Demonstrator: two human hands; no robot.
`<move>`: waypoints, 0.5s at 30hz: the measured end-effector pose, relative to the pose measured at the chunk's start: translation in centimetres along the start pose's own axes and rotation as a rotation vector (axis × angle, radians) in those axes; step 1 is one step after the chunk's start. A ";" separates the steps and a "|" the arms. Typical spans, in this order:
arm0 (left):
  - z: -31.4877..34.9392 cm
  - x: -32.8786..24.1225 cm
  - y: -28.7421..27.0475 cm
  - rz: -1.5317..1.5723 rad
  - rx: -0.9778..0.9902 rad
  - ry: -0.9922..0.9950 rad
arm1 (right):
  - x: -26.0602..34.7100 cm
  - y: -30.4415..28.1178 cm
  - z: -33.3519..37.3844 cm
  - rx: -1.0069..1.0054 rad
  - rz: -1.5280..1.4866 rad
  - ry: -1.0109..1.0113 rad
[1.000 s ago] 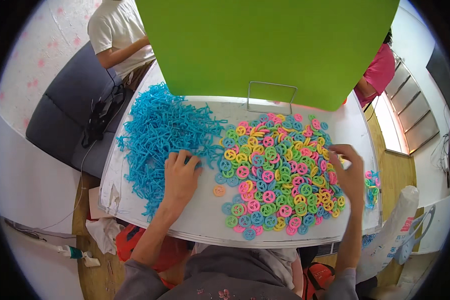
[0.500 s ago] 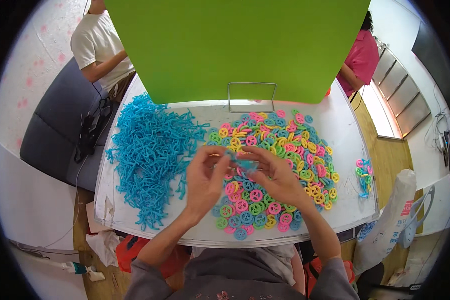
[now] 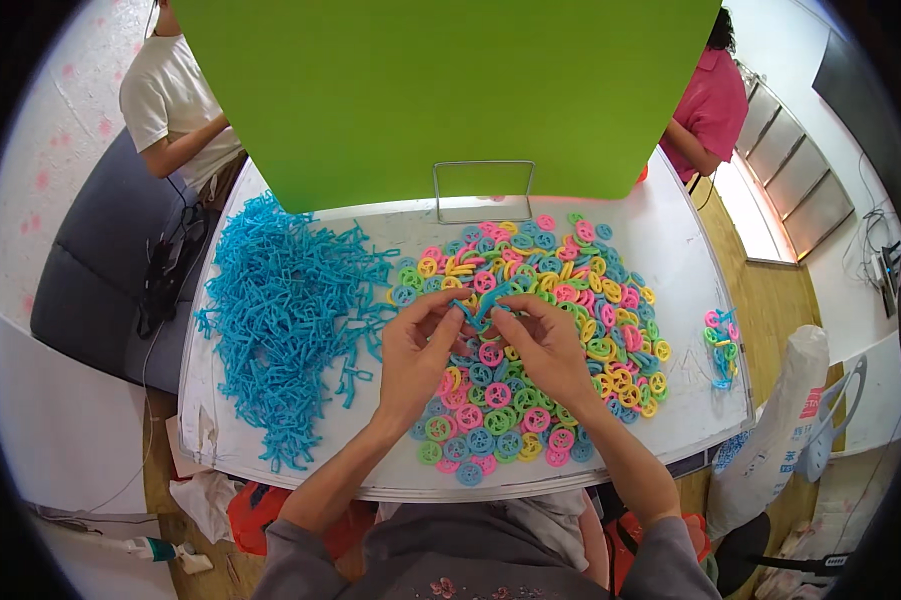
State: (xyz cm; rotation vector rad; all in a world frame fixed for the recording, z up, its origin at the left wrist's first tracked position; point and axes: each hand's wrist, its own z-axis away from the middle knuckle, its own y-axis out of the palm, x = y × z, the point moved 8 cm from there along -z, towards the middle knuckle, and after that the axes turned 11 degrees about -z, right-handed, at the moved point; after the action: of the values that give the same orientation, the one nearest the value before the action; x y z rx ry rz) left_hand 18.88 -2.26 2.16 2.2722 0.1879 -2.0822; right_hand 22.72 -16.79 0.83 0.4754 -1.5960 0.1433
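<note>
For this small handwork, it would be good to press only with the fingertips, with both thumbs facing each other, so that the blue plastic (image 3: pixel 492 297) does not bend or slip away. I think also the wrists should be kept quiet, because a dropped part could be lost among the coloured wheels (image 3: pixel 480 441), which spread on the table (image 3: pixel 692 300) beneath the grip and on its right side. The left hand (image 3: pixel 412 352) and the right hand (image 3: pixel 547 350) are near each other, each closed into a narrow pinch, thumb against finger, upon the blue plastic, which is in the middle between them. Whether it is one part or two joined, I cannot tell, since the fingers cover much. The heap of blue pieces (image 3: pixel 270 320) lies left of the grip, apart from it.
</note>
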 end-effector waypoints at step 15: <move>0.5 3.2 3.0 0.601 0.290 -0.505 | 5.8 0.3 0.6 0.113 0.538 -0.535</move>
State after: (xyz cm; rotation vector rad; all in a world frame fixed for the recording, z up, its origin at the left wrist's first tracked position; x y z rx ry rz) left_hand 19.06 -5.10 -1.22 1.5327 -0.7564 -2.3128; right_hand 22.02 -18.02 6.53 0.1603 -2.2269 0.5516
